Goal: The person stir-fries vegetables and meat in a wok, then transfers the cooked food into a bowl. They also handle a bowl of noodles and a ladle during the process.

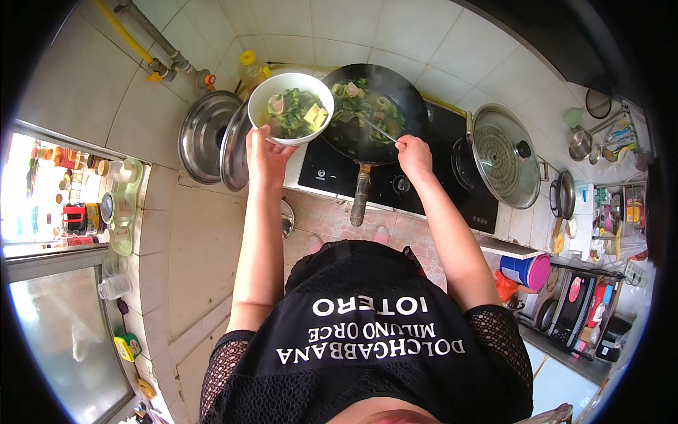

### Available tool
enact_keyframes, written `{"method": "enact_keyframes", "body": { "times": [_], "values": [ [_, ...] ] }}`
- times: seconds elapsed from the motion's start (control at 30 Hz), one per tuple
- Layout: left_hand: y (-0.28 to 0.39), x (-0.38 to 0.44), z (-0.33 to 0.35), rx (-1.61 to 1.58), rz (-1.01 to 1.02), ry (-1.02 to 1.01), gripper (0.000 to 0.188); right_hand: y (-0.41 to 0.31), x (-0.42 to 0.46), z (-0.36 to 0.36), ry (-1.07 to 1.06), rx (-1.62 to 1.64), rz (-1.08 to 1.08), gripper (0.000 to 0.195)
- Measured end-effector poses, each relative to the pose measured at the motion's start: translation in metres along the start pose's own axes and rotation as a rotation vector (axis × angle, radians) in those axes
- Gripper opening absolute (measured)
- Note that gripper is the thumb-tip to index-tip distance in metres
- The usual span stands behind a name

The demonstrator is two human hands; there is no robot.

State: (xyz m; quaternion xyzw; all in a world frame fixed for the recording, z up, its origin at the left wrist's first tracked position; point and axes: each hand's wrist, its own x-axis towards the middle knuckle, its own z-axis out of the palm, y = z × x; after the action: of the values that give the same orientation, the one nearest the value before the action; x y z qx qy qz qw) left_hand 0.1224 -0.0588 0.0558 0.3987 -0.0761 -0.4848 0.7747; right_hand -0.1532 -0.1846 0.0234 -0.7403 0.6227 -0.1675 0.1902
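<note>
My left hand [269,159] grips a white bowl [290,141] from below, its thumb over the near rim. Chopped green leaves [296,108], pale yellow chunks [315,115] and a pinkish slice fill the bowl. It is held up at the left edge of a dark wok [416,106]. Inside the wok lie more cooked greens [389,114] with round pinkish slices, and steam rises from them. My right hand [414,157] is closed around the thin metal handle of a utensil [378,129], whose lower end is among the greens. The wok's worn handle [361,196] points towards me, untouched.
A steamer pot with a glass lid [506,156] stands on the right side of the black gas hob [339,172]. Metal lids [206,138] lean at the left, near a yellow-capped bottle [251,69]. Racks of kitchenware [617,212] line the right wall.
</note>
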Motion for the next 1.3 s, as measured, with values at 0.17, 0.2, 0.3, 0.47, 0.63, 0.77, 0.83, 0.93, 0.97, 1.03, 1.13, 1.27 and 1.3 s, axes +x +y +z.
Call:
{"method": "enact_keyframes", "body": {
  "times": [0.17,0.2,0.3,0.47,0.63,0.77,0.83,0.93,0.97,1.03,1.13,1.27,1.3],
  "values": [
    [0.000,-0.004,0.002,0.036,0.034,0.022,0.065,0.016,-0.010,-0.003,0.059,0.051,-0.045,0.012],
    [0.000,-0.003,0.002,0.037,0.035,0.028,0.065,0.022,-0.012,-0.005,0.054,0.080,-0.049,0.012],
    [-0.005,0.000,-0.003,0.042,0.033,0.026,0.065,0.032,-0.017,-0.015,0.116,0.128,-0.115,0.012],
    [-0.013,0.004,0.000,0.072,0.036,0.038,0.059,0.034,-0.025,-0.055,0.160,0.137,-0.085,0.014],
    [-0.032,0.008,0.012,0.056,0.002,-0.020,0.056,0.004,-0.036,-0.123,0.287,0.112,-0.213,0.012],
    [-0.049,0.005,0.038,0.079,-0.062,-0.066,0.047,-0.023,-0.045,-0.160,0.417,-0.105,-0.454,0.010],
    [-0.059,0.006,0.048,0.061,-0.090,-0.110,0.045,-0.036,-0.052,-0.170,0.462,-0.247,-0.553,0.011],
    [-0.069,0.008,0.058,0.052,-0.149,-0.135,0.049,-0.043,-0.059,-0.180,0.533,-0.439,-0.661,0.014],
    [-0.072,0.007,0.062,0.047,-0.164,-0.126,0.050,-0.044,-0.060,-0.182,0.554,-0.495,-0.686,0.014],
    [-0.075,0.005,0.065,0.035,-0.194,-0.123,0.053,-0.037,-0.060,-0.187,0.594,-0.489,-0.688,0.015],
    [-0.081,0.008,0.064,0.009,-0.209,-0.165,0.053,-0.036,-0.066,-0.194,0.612,-0.499,-0.666,0.014],
    [-0.076,0.003,0.072,0.016,-0.196,-0.158,0.052,-0.033,-0.069,-0.185,0.473,-0.394,-0.644,0.012],
    [-0.074,0.001,0.073,0.020,-0.192,-0.135,0.051,-0.033,-0.069,-0.186,0.485,-0.385,-0.628,0.012]
  ]
}}
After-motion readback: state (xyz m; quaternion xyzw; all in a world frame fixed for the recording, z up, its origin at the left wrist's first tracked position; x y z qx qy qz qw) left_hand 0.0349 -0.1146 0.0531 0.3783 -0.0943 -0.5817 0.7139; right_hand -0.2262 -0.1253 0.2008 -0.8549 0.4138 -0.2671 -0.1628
